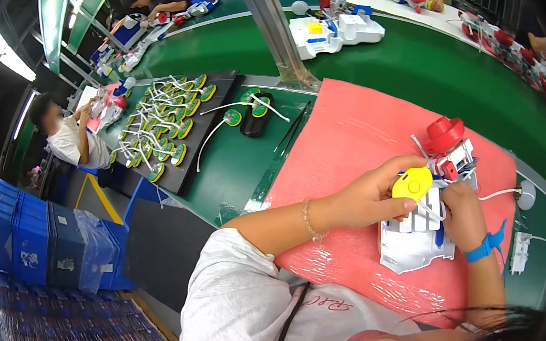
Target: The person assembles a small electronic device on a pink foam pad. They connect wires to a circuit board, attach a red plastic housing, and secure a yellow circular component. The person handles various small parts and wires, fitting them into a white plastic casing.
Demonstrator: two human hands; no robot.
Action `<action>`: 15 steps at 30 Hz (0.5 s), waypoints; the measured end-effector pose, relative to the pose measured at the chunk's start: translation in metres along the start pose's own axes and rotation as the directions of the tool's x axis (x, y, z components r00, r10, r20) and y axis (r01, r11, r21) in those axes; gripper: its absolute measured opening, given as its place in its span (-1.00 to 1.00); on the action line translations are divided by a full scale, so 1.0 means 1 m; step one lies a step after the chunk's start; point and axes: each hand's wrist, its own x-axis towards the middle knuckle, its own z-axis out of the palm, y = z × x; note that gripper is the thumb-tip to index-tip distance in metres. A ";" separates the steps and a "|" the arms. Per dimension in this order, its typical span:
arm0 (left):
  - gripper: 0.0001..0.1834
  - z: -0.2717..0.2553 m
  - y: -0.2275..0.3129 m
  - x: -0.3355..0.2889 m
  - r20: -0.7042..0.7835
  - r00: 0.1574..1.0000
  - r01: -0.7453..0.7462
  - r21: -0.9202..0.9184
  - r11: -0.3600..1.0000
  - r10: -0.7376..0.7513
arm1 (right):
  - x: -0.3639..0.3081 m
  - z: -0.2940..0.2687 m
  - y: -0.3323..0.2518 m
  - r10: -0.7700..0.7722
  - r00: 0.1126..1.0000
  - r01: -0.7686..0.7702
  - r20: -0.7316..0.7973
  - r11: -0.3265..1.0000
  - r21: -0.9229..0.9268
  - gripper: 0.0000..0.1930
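My left hand (369, 194) pinches a yellow oval disc-shaped part (412, 185) with a white cable (434, 211) running from it. Below and beside it, a white plastic housing (410, 250) with blue pieces lies on a pink foam mat (356, 127). My right hand (464, 214), a blue wrist strap on its wrist, is at the housing's right side; its fingers are curled closed, and what they hold is hidden. At the far end of the housing sits a red round part (443, 135), with white pieces under it.
On a black board (210, 120) to the left lie several yellow-green discs with white cables. A metal post (274, 29) rises beyond the mat. A green conveyor (219, 48) carries white housings (338, 32). Blue crates (45, 243) stand at left. Other people work along the line.
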 end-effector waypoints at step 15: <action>-0.37 0.001 0.004 -0.001 -0.090 0.993 -0.062 0.097 0.993 0.071 | -0.018 -0.070 -0.016 0.088 0.993 -0.072 -0.073 0.977 0.201 -0.74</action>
